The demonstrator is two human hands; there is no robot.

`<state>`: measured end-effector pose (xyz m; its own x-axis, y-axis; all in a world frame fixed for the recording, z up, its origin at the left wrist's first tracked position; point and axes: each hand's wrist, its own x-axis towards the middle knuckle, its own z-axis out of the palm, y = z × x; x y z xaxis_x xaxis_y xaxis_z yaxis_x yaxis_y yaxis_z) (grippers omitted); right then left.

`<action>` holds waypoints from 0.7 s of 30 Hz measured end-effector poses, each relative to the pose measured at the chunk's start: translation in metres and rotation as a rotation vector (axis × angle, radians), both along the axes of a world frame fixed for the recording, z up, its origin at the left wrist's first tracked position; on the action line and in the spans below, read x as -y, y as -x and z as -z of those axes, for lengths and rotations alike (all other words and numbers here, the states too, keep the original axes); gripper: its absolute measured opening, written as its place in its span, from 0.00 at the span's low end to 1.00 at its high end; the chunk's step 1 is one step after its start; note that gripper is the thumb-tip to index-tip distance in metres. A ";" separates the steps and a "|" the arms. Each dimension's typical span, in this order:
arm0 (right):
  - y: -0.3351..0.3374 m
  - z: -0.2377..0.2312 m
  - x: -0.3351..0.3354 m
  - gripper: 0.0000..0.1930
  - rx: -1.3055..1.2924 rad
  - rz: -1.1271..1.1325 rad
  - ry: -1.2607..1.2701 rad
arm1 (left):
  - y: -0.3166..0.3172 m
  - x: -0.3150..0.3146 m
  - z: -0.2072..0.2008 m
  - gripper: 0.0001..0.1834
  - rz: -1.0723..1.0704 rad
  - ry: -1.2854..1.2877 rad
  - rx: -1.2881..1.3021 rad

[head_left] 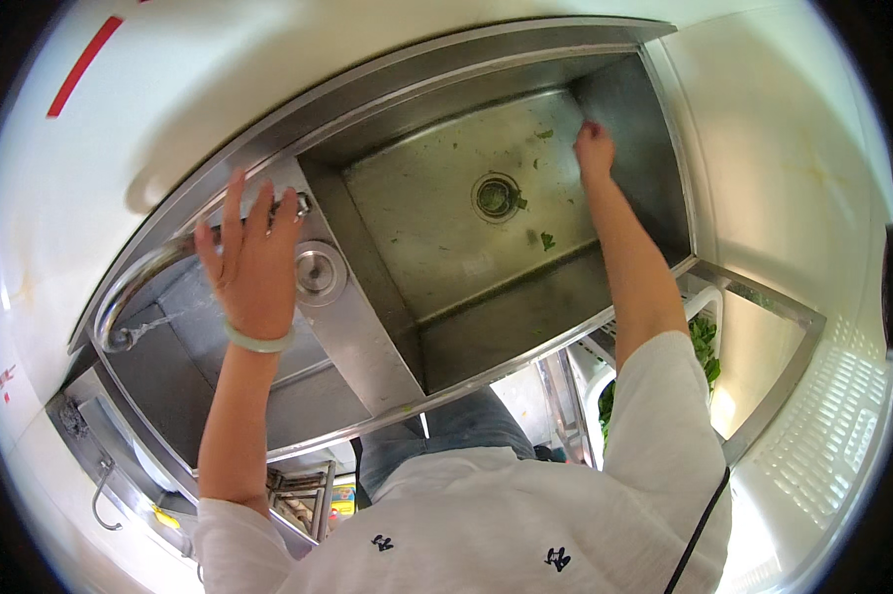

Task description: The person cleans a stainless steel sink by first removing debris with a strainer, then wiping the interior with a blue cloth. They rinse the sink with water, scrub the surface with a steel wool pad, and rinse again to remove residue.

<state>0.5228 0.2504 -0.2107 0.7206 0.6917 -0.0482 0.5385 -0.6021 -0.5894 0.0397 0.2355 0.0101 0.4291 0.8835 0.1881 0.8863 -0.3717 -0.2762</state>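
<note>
White short-sleeved shirt point(486, 525) fills the view nearest the camera; positions below are taken from the drain point(494, 198) in the floor of the right basin point(417, 247).

Left hand point(256, 272): left of the drain, fingers spread wide, back upward, overlapping the metal faucet point(154, 262). Contact with the faucet cannot be told from this angle. Pale green bangle point(259, 342) on the wrist.

Right hand point(595, 153): right of the drain and slightly beyond it, near the basin's right wall. Fingers look folded in; how tightly, and whether around anything, cannot be told.

Faucet: farther left of the drain than the hand, spout curving over the left basin point(313, 416), a thin water stream point(154, 325) leaving its tip.

Green leaf bits: some lodged in the drain; one scrap point(547, 241) to its near right, another point(544, 135) beyond it to the right.

Round metal fitting point(320, 274): left of the drain, on the divider point(357, 346).

Leafy greens point(704, 346): nearer the body than the drain and well to its right, in a white basket point(706, 300) outside the sink, partly behind the right arm.
</note>
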 end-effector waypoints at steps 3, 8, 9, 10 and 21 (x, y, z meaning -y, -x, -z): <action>-0.043 -0.008 -0.048 0.21 -0.160 0.140 -0.407 | -0.004 0.025 0.007 0.19 -0.022 -0.031 0.107; -0.041 -0.027 -0.127 0.28 -0.176 -0.052 -0.551 | -0.018 0.097 0.037 0.22 -0.095 0.261 0.320; -0.030 -0.018 -0.139 0.29 -0.047 -0.067 -0.608 | -0.022 0.108 0.039 0.22 -0.131 0.310 0.365; -0.020 -0.011 -0.138 0.29 0.053 -0.076 -0.596 | -0.026 0.118 0.042 0.23 -0.146 0.338 0.399; 0.075 0.072 0.083 0.15 -0.216 -0.166 0.278 | -0.027 0.155 0.088 0.34 -0.185 0.367 0.535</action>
<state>0.4477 0.1674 -0.2829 0.5527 0.7373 -0.3885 0.5234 -0.6699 -0.5266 0.0671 0.0807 -0.0776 0.1955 0.9807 0.0064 0.9240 -0.1864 0.3339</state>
